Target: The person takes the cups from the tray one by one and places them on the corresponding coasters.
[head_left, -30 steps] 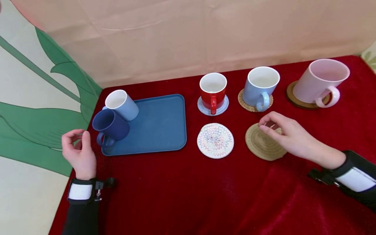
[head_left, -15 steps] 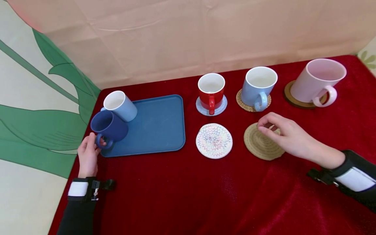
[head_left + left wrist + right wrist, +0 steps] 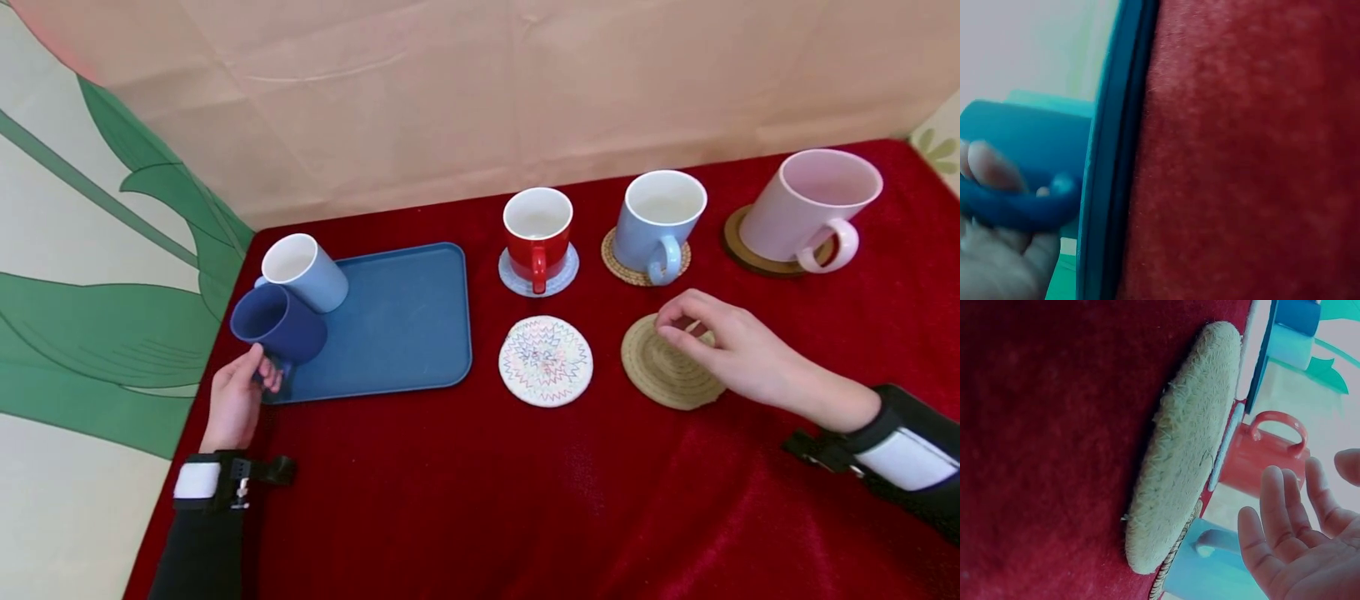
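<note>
My left hand (image 3: pixel 238 400) holds the handle of a dark blue mug (image 3: pixel 292 329) at the left end of a blue tray (image 3: pixel 397 333). In the left wrist view, fingers (image 3: pixel 997 169) pass through the mug's handle (image 3: pixel 1022 209), and the mug stands upright. Right behind it on the tray stands a light blue mug (image 3: pixel 322 285), white inside. My right hand (image 3: pixel 738 346) hovers over a round tan woven coaster (image 3: pixel 660 367). Its fingers are loosely bent and hold nothing, and the right wrist view shows it apart from the coaster (image 3: pixel 1182 450).
Along the back stand a red mug (image 3: pixel 538 242) on a pale blue coaster, a light blue mug (image 3: pixel 654 229) on a woven one, and a pink mug (image 3: pixel 795 217) on a wooden one. A white zigzag-stitched coaster (image 3: pixel 546 362) lies near the middle of the red cloth (image 3: pixel 465 483).
My left hand has moved right from beside the dark blue mug and taken hold of its handle. The right hand stays above the tan coaster. The view has shifted slightly.
</note>
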A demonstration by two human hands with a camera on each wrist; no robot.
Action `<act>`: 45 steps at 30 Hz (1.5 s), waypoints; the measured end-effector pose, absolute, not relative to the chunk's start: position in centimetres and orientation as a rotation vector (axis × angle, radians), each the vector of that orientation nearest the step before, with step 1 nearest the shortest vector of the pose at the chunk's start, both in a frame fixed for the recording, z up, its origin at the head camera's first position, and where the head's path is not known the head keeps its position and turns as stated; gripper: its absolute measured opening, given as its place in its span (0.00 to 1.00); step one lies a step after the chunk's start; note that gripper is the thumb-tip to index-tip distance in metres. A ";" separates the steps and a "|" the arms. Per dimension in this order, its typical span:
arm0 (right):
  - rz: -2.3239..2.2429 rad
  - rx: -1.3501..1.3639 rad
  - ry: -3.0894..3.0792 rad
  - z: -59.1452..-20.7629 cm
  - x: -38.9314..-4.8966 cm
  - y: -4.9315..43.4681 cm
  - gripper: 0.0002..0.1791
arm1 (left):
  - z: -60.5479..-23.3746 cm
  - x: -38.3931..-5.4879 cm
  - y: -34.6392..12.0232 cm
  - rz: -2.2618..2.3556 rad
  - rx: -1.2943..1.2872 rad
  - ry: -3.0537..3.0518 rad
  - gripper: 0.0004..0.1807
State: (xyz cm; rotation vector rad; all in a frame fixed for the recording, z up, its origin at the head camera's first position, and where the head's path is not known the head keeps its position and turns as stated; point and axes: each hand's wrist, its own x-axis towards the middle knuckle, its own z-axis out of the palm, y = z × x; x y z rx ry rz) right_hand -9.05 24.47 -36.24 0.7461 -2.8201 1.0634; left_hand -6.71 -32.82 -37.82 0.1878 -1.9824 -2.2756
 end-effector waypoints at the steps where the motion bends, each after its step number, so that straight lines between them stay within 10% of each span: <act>1: 1.064 0.746 -2.821 -36.2 -9.0 24.5 0.12 | -37.9 -6.7 -33.0 -2.307 0.142 -1.999 0.24; 12: 0.943 0.855 -2.871 -36.1 -9.0 22.8 0.15 | -37.2 -7.2 -34.0 -2.526 -0.192 -2.155 0.24; 25: 0.397 1.145 -3.158 -36.6 -11.1 16.8 0.57 | -37.7 -6.7 -32.2 -2.520 -0.200 -1.994 0.23; 45: 0.440 1.105 -3.165 -37.6 -11.8 16.8 0.56 | -35.7 -5.7 -25.3 -2.297 -0.070 -1.901 0.22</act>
